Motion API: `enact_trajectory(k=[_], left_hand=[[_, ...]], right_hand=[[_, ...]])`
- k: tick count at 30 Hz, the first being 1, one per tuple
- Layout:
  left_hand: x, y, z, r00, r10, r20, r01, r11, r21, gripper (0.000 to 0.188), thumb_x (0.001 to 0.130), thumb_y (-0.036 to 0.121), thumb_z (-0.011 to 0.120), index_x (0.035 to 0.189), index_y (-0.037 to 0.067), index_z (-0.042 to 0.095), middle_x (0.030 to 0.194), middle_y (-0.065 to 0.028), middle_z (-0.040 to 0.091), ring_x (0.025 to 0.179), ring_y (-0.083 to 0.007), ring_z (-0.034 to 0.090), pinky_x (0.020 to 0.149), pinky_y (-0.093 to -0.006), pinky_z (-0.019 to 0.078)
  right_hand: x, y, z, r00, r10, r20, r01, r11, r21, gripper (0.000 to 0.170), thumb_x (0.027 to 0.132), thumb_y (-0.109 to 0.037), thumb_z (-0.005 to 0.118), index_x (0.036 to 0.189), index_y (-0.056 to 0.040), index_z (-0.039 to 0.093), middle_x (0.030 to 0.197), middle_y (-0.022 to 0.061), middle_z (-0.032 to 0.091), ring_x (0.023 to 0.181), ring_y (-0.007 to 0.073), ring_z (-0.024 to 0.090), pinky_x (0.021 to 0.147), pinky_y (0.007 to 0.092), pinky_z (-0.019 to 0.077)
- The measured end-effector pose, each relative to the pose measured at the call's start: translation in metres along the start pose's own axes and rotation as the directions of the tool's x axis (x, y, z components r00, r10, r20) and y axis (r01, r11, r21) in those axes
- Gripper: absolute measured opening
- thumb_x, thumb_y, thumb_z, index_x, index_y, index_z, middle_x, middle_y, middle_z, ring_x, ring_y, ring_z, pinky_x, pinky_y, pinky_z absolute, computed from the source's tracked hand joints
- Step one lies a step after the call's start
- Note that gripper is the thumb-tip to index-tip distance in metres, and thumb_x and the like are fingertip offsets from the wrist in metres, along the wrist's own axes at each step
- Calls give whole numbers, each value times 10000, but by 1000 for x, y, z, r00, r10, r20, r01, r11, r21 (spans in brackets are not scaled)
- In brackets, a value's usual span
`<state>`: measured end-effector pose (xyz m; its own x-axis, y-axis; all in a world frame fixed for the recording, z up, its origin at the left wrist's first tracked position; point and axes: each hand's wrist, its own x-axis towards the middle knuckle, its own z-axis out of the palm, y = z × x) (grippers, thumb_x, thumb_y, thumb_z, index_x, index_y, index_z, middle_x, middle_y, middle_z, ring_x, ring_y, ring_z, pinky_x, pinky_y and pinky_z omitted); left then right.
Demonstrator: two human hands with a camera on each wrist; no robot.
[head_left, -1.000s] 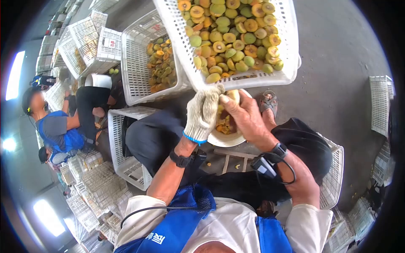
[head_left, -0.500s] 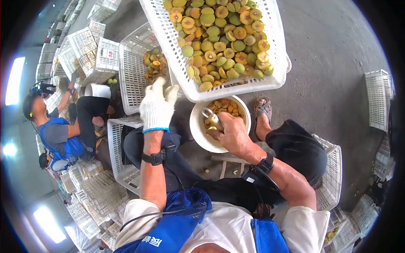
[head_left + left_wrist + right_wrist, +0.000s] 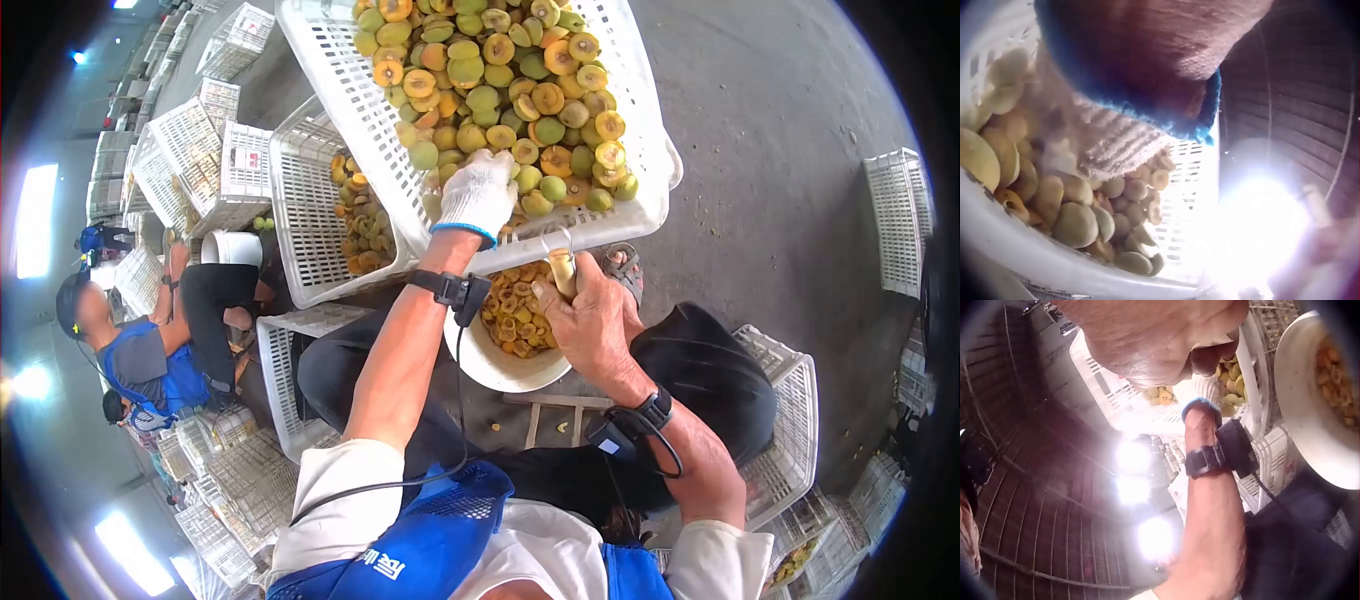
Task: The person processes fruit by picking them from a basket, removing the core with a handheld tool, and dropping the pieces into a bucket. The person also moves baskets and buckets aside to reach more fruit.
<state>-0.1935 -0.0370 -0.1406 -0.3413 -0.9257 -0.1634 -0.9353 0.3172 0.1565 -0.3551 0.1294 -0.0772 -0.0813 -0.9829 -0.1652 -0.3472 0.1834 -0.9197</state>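
The gloved left hand [image 3: 478, 195] reaches into the near side of a white crate [image 3: 655, 215] of halved green and orange fruit [image 3: 483, 98]. Its fingers point down among the halves [image 3: 1075, 225], and the glove [image 3: 1116, 140] hides whether they hold one. The bare right hand [image 3: 597, 325] grips a pale-handled tool [image 3: 562, 270] with a metal loop at its upper end, over the right side of a white bucket [image 3: 510, 380]. Small cut fruit pieces [image 3: 515, 310] lie in the bucket. In the right wrist view, the right hand [image 3: 1154, 340] is close to the camera.
A second crate [image 3: 300, 215] of fruit stands left of the large one. Crates flank both knees [image 3: 800, 410]. A wooden frame [image 3: 535, 420] lies below the bucket. At far left a person in a blue vest [image 3: 150, 365] sits by stacked crates [image 3: 180, 160].
The left hand has left the right hand, swung left and moved up into the crate. The right hand has lifted from the bucket with the tool. The view has shifted.
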Motion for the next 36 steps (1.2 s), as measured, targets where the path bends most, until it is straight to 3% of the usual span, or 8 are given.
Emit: enact_trajectory(k=[4, 9, 18, 21, 25, 27, 30, 36], left_hand=[[1, -10, 13, 985, -80, -150, 34, 956, -291, 426, 926, 250, 705, 1314, 85, 640, 1112, -208, 705, 940, -388, 715, 820, -472, 581], [-50, -6, -33, 951, -234, 200, 230, 108, -967, 366, 1004, 127, 657, 1335, -20, 605, 984, -90, 717, 718, -135, 685, 634, -286, 576], [-131, 17, -52, 990, -44, -135, -100, 459, -883, 318, 1059, 164, 596, 1323, -12, 626, 1183, -61, 697, 993, -102, 668, 826, -266, 574], [-134, 13, -43, 984, -40, 171, 159, -209, -965, 499, 1094, 431, 516, 1406, 47, 579, 1209, -84, 672, 896, -172, 679, 668, -297, 566], [-128, 15, -23, 952, 6, 307, 284, -397, -873, 547, 1107, 509, 435, 1393, 66, 581, 1159, -59, 696, 830, -143, 675, 644, -281, 553], [-127, 17, -17, 970, -89, -228, -204, 221, -954, 524, 1107, 508, 436, 1341, 77, 620, 1132, -44, 702, 806, -125, 670, 626, -273, 545], [-124, 16, -38, 882, -250, 399, 234, -504, -832, 516, 1085, 525, 485, 1216, 66, 679, 982, -35, 703, 766, -131, 654, 597, -251, 530], [-122, -12, -18, 910, -235, 342, 141, -600, -787, 535, 1084, 542, 470, 1243, 70, 666, 1039, -47, 696, 845, -175, 673, 689, -293, 572]], right_hand=[[5, 2, -1, 999, -31, -29, 32, 999, 35, 264, 897, -116, 762, 1009, 23, 567, 737, 240, 644, 708, 413, 684, 646, 450, 518], [27, 3, -7, 994, 107, -34, -98, 974, 206, 232, 914, -119, 739, 961, 52, 589, 707, 141, 644, 671, 162, 599, 639, 377, 506], [34, -20, 11, 996, -88, -23, 89, 897, 433, 223, 965, -66, 710, 1147, 12, 609, 1006, 51, 682, 851, 95, 621, 745, 275, 546], [34, -29, 14, 997, 48, 65, -74, 867, 493, 204, 963, -44, 701, 1138, 9, 609, 985, 48, 685, 848, 98, 625, 745, 271, 546], [35, -36, 27, 993, 66, 97, -95, 939, 332, 258, 918, -70, 764, 1103, 6, 601, 927, 66, 688, 840, 101, 619, 738, 297, 545], [35, -38, 30, 997, 24, 73, -41, 969, 245, 249, 923, -99, 766, 1070, 6, 595, 885, 81, 671, 816, 108, 604, 714, 312, 532], [41, -34, 30, 999, 2, 52, -4, 999, 39, 298, 945, -198, 762, 956, 27, 565, 761, 99, 615, 722, 131, 563, 636, 354, 484], [37, -33, 30, 963, -152, 223, 160, 987, -17, 246, 974, -175, 668, 972, 38, 544, 711, 256, 611, 638, 449, 605, 601, 477, 488]])
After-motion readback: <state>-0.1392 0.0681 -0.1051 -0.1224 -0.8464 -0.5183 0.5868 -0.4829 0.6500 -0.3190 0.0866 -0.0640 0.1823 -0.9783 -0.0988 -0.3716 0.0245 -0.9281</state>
